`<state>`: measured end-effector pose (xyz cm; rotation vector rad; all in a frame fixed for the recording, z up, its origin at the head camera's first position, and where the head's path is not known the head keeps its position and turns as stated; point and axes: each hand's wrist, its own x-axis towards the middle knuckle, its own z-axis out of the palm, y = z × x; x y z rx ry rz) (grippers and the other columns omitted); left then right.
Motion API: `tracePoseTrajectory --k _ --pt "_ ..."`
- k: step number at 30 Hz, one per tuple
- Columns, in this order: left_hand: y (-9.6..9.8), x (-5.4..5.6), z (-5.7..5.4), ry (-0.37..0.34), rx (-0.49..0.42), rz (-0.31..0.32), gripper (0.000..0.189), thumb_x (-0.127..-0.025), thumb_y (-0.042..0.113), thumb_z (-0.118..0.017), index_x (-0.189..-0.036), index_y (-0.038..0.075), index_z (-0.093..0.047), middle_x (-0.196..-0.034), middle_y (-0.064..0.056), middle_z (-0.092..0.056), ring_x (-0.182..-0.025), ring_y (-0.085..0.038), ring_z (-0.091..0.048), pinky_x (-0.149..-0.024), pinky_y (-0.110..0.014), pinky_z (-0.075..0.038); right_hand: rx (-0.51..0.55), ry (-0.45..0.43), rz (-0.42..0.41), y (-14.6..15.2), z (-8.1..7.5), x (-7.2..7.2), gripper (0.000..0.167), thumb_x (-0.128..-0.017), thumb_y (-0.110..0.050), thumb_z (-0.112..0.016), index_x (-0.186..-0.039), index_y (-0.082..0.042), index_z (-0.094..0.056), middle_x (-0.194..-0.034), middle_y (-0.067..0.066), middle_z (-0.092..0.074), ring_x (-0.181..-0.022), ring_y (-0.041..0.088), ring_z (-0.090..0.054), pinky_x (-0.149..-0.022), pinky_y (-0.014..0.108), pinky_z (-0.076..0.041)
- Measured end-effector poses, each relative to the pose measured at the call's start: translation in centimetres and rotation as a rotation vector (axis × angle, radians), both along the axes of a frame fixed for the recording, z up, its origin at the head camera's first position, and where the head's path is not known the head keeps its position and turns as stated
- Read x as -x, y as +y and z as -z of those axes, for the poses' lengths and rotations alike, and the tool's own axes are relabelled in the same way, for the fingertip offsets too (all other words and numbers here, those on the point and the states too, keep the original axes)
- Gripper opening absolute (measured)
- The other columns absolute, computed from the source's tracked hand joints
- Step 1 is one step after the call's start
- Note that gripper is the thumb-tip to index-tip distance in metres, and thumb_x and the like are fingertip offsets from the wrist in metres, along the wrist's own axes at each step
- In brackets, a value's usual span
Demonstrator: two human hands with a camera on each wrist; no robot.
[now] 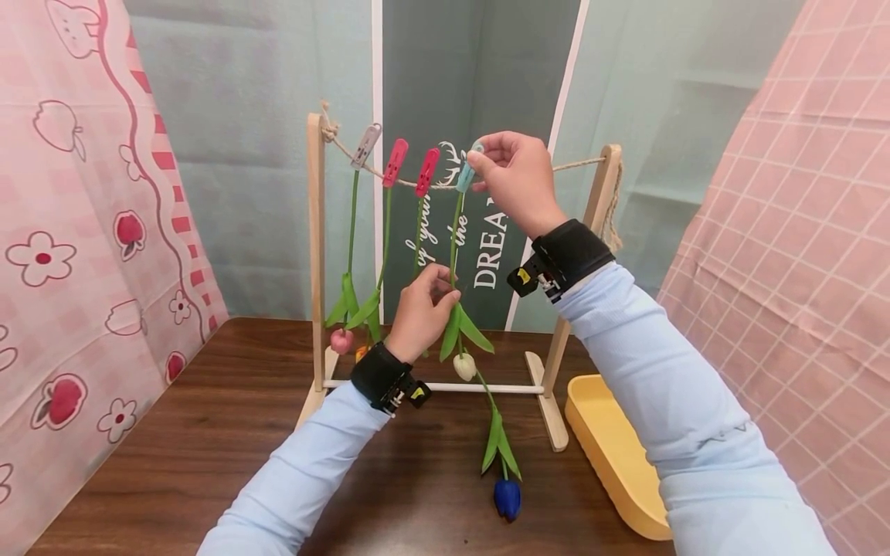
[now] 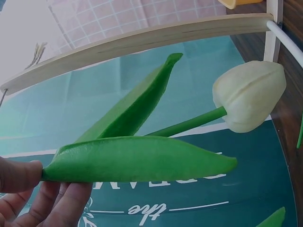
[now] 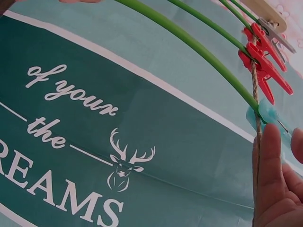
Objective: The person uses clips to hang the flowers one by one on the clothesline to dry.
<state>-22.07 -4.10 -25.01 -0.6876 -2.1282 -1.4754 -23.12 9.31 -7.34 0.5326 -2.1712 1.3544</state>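
Note:
My right hand point(image 1: 518, 177) pinches a light blue clothespin point(image 1: 466, 171) on a twine rope. In the right wrist view this clothespin point(image 3: 267, 113) sits at the rope with the green stem point(image 3: 189, 40) end in its jaws. Lower down, my left hand point(image 1: 426, 309) pinches the stem of a white artificial tulip point(image 1: 464, 366) just above its leaves. The bloom hangs head down; in the left wrist view the white tulip point(image 2: 251, 97) points away from the fingers, with two green leaves point(image 2: 142, 158) beside it.
The rope spans a wooden frame point(image 1: 316, 247). A grey clothespin point(image 1: 365, 147) and two red clothespins point(image 1: 395, 162) hold other stems, including a pink tulip point(image 1: 341, 340). A blue tulip point(image 1: 507, 498) lies on the brown table point(image 1: 174, 432). A yellow tray point(image 1: 605, 448) stands at right.

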Motion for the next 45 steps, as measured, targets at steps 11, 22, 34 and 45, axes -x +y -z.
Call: tracePoseTrajectory --k 11,22,34,45 --pt "-0.5 -0.2 0.3 -0.013 0.023 -0.024 0.022 -0.094 0.006 -0.064 -0.115 0.005 -0.057 -0.096 -0.009 -0.067 -0.082 -0.022 -0.061 -0.073 -0.036 -0.046 -0.018 -0.020 -0.001 -0.1 0.1 -0.1 0.030 -0.092 -0.016 -0.068 -0.116 0.002 -0.065 -0.096 0.011 -0.064 -0.090 0.026 -0.066 -0.072 0.023 -0.054" --pt "-1.1 -0.5 0.5 -0.008 0.018 -0.030 0.019 -0.094 0.005 -0.064 -0.112 0.006 -0.058 -0.091 -0.008 -0.067 -0.079 -0.020 -0.061 -0.072 -0.036 -0.046 -0.014 -0.035 0.011 0.1 0.3 -0.3 0.034 -0.091 -0.017 -0.070 -0.120 0.001 -0.064 -0.103 0.012 -0.066 -0.090 0.021 -0.067 -0.074 0.026 -0.055" --pt "-1.6 -0.7 0.6 0.012 0.007 -0.009 0.020 -0.094 0.005 -0.064 -0.113 0.002 -0.058 -0.090 -0.008 -0.067 -0.075 -0.019 -0.059 -0.068 -0.034 -0.045 0.031 0.000 0.029 0.9 0.3 -0.5 0.039 -0.090 -0.018 -0.072 -0.121 0.002 -0.062 -0.106 0.014 -0.066 -0.084 0.020 -0.067 -0.070 0.023 -0.054" --pt "-2.0 -1.1 0.8 -0.017 0.011 0.002 0.018 -0.094 0.007 -0.063 -0.112 0.006 -0.058 -0.089 -0.005 -0.066 -0.074 -0.017 -0.060 -0.067 -0.034 -0.046 0.044 0.062 0.004 2.2 0.9 -1.3 0.035 -0.090 -0.016 -0.070 -0.119 0.003 -0.063 -0.106 0.015 -0.067 -0.085 0.018 -0.067 -0.073 0.025 -0.054"
